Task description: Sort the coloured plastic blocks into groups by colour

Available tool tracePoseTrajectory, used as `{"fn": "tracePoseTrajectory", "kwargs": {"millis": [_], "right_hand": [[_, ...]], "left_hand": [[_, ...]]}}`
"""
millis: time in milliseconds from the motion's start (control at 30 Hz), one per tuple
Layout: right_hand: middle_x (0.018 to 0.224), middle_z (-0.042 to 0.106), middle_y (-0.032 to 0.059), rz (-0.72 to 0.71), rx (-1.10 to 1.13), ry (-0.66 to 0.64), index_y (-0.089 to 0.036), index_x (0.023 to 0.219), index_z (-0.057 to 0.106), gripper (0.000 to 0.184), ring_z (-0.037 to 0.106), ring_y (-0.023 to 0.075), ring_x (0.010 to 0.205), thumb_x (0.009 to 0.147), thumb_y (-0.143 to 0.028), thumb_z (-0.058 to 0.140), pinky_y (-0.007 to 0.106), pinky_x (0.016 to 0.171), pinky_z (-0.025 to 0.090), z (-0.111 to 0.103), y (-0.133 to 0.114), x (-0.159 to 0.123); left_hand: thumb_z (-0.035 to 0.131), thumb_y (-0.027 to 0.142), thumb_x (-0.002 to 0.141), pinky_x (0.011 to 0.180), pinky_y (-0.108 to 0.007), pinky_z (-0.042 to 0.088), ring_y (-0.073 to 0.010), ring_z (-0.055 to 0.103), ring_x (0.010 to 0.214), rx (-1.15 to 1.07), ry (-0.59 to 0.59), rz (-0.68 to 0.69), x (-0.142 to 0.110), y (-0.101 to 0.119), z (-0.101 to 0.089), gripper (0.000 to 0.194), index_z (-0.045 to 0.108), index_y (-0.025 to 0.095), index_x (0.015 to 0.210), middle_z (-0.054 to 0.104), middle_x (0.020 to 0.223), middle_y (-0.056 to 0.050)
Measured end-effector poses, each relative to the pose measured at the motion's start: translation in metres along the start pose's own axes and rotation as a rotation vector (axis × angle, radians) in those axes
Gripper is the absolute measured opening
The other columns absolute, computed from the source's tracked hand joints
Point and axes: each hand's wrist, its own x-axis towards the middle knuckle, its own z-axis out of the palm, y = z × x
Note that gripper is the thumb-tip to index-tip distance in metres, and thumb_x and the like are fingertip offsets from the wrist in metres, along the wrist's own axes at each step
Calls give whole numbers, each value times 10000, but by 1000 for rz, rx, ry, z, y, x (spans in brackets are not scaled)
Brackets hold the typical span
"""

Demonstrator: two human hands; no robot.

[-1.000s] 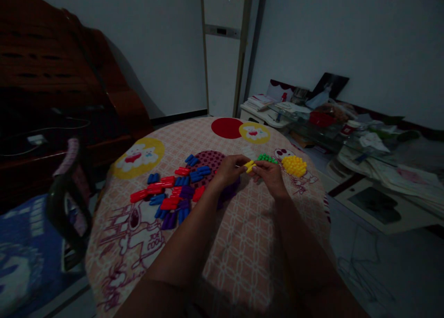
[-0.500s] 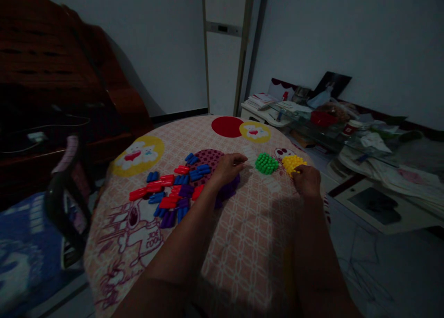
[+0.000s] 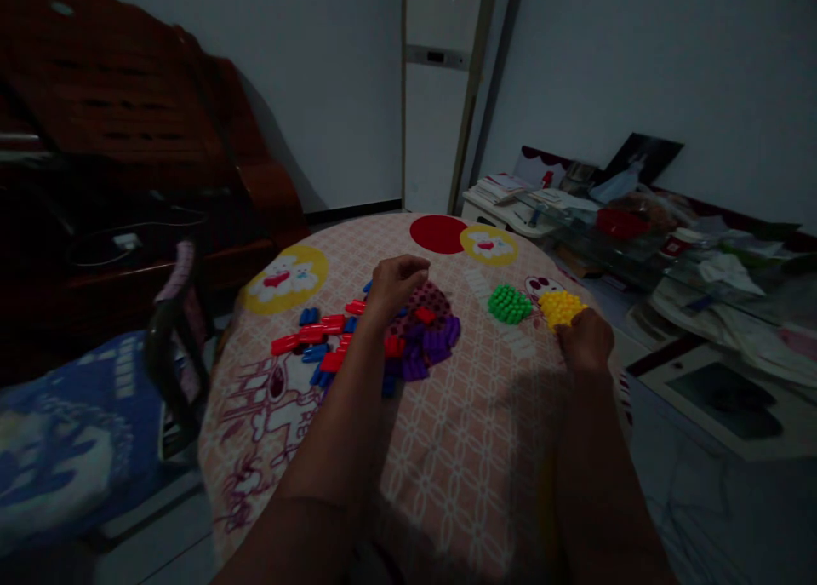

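Note:
My left hand [image 3: 397, 287] hovers over the far part of a loose pile of small plastic toy blocks, its fingers stretched to the right with nothing visible in them. Under and around that forearm lie red blocks [image 3: 311, 334], blue blocks [image 3: 315, 353] and purple blocks [image 3: 439, 338]. At the right side of the table, my right hand [image 3: 588, 338] is closed at the near edge of a cluster of yellow blocks [image 3: 560, 307], fingertips pinching there. Just left of it sits a tight cluster of knobbly green blocks [image 3: 509, 304].
A patterned cloth [image 3: 440, 449] covers the round table. To the left stand a chair [image 3: 172, 346] with a blue seat and a wooden bench [image 3: 255, 159]. A cluttered glass-topped cabinet [image 3: 587, 236] runs along the right wall. A tall white unit [image 3: 437, 134] stands behind.
My left hand has moved left and farther away, from beside the purple blocks to over the pile. My right hand stays at the yellow blocks. The view has turned slightly left.

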Motion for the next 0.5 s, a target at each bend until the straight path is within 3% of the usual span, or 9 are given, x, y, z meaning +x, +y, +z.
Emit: {"fn": "tracePoseTrajectory", "kwargs": {"millis": [100,200,300,367,500], "right_hand": [[888,692,152,-6,-2,-6,-144,929,657,275,646,310,836,734,-334,701,404,747,475,1,3,1],[886,697,164,11,-18,8,-151,912,664,265,643,317,817,771,-374,692,408,724,462,-4,-3,1],[856,697,157,-34,27,84,-165,857,667,241,631,293,776,843,-401,622,389,705,433,-7,-25,-5],[813,689,139,-142,96,95,-168,814,665,261,615,265,741,877,-403,569,364,690,413,-4,-47,-15],[715,661,107,-418,258,-33,-160,797,679,289,583,228,680,909,-350,493,326,655,385,17,-88,-41]], "left_hand": [[645,275,765,724,-277,570,-170,699,743,-41,120,-43,3,-5,-16,288,753,114,978,762,823,-61],[630,221,774,706,-271,562,-161,692,711,-39,154,-49,4,-4,-12,248,754,109,958,754,792,-59],[616,157,795,760,-280,561,-166,702,770,7,70,5,-2,11,12,222,753,107,962,764,860,-79],[604,143,823,806,-283,556,-165,704,815,38,-21,71,-11,28,35,210,748,111,973,767,909,-88],[582,170,877,908,-300,536,-166,695,918,162,-251,248,-34,66,77,213,739,167,1019,766,1001,-53]]}}
